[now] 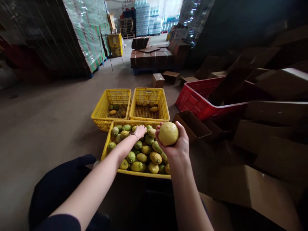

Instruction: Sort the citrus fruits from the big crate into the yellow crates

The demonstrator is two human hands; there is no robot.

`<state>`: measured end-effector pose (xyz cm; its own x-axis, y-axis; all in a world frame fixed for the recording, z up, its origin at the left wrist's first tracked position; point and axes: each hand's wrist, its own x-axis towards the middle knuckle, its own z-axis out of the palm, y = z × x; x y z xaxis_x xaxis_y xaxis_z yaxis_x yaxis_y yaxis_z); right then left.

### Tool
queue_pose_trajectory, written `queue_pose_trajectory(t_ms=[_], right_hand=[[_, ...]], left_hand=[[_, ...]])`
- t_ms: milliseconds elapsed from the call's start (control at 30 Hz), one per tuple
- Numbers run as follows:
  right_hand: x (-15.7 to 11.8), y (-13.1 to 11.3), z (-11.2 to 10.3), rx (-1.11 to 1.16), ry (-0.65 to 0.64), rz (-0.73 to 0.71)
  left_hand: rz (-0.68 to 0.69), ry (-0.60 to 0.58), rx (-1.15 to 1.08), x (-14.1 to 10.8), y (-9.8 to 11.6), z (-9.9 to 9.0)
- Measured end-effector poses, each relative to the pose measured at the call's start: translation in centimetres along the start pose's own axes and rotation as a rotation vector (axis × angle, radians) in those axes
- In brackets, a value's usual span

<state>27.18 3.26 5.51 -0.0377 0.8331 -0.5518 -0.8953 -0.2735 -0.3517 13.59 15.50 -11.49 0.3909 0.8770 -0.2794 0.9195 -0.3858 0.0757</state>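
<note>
My right hand (179, 146) is wrapped around a pale yellow papaya (168, 133), held up over the right end of a full yellow crate (141, 175). Green and yellow papayas (142, 157) fill this crate in front of me. My left hand (140, 131), with a bracelet at the wrist, reaches over the fruit near the crate's far side. Its fingers stretch forward and touch the papayas there; their tips are partly hidden, and nothing shows lifted in them.
Beyond the full crate stand two yellow crates, the left (96, 115) and the right (166, 106), each with several fruits inside. A red crate (192, 101), an open carton (192, 123) and piled cardboard (267, 189) lie to the right. Wrapped pallets (89, 32) stand farther back.
</note>
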Motion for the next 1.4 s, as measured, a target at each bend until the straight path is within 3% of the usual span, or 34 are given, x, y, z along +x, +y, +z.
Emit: queue_pose_trajectory(t_ms=[200,300,400,467,600,700,767,867,967,1100,1267,1400], right_hand=[[0.8,-0.3,-1.6,-0.099,-0.169,-0.042],[1.0,-0.4,-1.7,-0.070,-0.147,-0.065],[1.1,-0.5,-1.4,-0.046,-0.102,-0.059],[0.9,-0.3,-1.0,-0.044,-0.084,-0.048],[0.5,1.1,-0.4,-0.131,-0.142,-0.025],[0.4,3.1,-0.1,-0.241,-0.200,-0.009],[0.2,4.5,0.0,-0.306,-0.236,0.023],[-0.2,6.1,0.0,-0.389,-0.300,0.071],[-0.3,7.1,0.1,-0.445,-0.360,0.073],[0.3,8.7,0.4,-0.552,-0.331,-0.059],[0.5,10.3,1.0,-0.529,-0.293,-0.153],[-0.2,9.3,1.8,-0.612,-0.365,-0.265]], left_hand=[[0.011,0.021,-0.064,0.0,-0.9,-0.4],[-0.011,0.079,-0.132,-1.9,-2.5,-2.3],[-0.032,0.146,-0.244,-5.2,-4.3,-5.3],[-0.021,0.238,-0.501,-8.2,-5.4,-7.6],[0.046,0.362,-1.320,-14.9,-6.5,-10.3],[0.091,0.227,-1.727,-18.8,-5.9,-9.8],[0.067,0.143,-1.857,-20.3,-5.3,-8.7],[0.014,0.127,-1.929,-21.1,-4.8,-7.5],[0.019,0.232,-1.966,-20.9,-5.1,-7.4],[0.020,0.455,-2.025,-20.4,-5.0,-7.5],[-0.017,0.422,-1.999,-20.0,-3.5,-6.4],[-0.011,0.551,-1.767,-20.6,-3.6,-6.5]])
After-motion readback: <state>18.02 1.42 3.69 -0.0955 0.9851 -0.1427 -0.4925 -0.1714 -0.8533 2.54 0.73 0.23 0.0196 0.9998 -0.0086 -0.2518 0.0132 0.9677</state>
